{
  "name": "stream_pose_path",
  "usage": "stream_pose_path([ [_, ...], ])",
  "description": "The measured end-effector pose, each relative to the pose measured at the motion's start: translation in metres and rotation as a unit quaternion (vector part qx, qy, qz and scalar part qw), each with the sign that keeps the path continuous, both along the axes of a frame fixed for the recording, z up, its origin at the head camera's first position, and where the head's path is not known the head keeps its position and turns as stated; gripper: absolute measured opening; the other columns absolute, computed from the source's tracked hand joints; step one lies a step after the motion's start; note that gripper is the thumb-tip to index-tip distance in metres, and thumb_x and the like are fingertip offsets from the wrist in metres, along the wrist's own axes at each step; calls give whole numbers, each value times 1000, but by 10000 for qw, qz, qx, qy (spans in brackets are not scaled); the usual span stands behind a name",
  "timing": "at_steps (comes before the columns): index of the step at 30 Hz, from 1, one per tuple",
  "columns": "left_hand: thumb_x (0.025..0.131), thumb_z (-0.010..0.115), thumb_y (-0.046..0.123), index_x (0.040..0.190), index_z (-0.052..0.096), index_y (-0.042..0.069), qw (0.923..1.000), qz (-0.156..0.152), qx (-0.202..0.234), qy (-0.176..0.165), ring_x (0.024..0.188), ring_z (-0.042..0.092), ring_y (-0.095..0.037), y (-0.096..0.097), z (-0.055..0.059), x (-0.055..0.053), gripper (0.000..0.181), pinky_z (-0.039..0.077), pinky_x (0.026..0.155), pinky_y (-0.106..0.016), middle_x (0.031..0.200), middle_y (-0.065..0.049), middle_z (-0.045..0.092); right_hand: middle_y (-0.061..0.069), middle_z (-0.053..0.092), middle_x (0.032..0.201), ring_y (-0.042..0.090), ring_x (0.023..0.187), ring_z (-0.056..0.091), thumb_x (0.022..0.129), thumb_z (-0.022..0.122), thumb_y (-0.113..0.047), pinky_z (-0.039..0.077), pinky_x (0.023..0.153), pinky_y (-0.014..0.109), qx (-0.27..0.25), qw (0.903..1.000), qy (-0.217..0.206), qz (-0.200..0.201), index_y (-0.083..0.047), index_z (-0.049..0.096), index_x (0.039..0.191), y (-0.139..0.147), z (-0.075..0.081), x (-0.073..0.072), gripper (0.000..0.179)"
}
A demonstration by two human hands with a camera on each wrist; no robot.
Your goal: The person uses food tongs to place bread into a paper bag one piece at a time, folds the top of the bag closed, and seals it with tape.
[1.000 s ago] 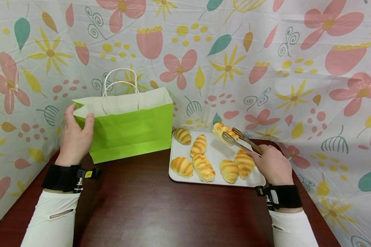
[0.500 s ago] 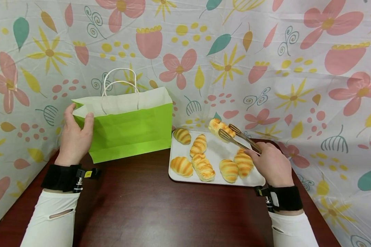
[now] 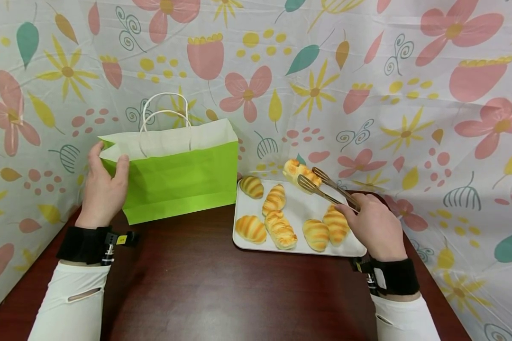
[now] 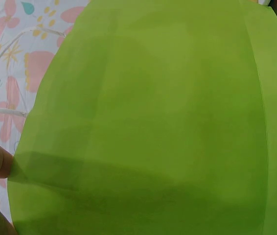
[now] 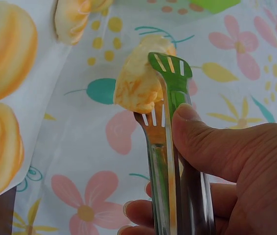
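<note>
My left hand [image 3: 105, 187] grips the top left corner of a green paper bag [image 3: 181, 182], thumb on the front and fingers behind. The bag stands upright with a white inner rim and white handles; in the left wrist view its green side [image 4: 168, 112] fills most of the picture. My right hand [image 3: 377, 227] holds metal slotted tongs [image 3: 330, 192]. Between the tong tips is a golden bread roll [image 3: 293, 170], raised over the back edge of the tray. The right wrist view shows the thumb pressing one tong arm and the bread roll [image 5: 141, 78] pinched at the tips.
A white tray [image 3: 300, 203] right of the bag carries several bread rolls, including a striped one [image 3: 251, 229] at front left and another [image 3: 316, 235] near the front right. The dark wooden table [image 3: 222, 293] spreads in front. A flower-patterned cloth [image 3: 256, 52] rises close behind.
The right hand's tongs have moved the pinched bread roll slightly left and up, away from the tray. The left hand and the bag have stayed in place.
</note>
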State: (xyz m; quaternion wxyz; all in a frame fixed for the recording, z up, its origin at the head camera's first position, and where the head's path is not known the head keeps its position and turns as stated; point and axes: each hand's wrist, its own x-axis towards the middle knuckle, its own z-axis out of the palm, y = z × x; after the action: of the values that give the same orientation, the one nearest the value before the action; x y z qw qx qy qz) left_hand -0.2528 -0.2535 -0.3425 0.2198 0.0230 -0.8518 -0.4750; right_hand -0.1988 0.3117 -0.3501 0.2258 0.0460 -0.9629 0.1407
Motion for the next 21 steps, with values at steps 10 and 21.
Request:
stream_pose_path([
  [10,108,37,50,164,2,20,10000,33,-22,11,126,40,-53,0,0,-2,73,28,103,-67,156,-38,30,13,64,89,29,75,63,93,75,-50,48,57,51,101,9996,258,17,-9,72,114,-12,9,9,46],
  [21,109,37,47,164,2,17,9999,53,-61,63,122,41,-52,2,0,-1,72,28,102,-67,153,-39,32,4,53,79,20,67,52,93,75,-50,38,54,38,159,9992,367,91,-14,70,106,-24,15,15,38],
])
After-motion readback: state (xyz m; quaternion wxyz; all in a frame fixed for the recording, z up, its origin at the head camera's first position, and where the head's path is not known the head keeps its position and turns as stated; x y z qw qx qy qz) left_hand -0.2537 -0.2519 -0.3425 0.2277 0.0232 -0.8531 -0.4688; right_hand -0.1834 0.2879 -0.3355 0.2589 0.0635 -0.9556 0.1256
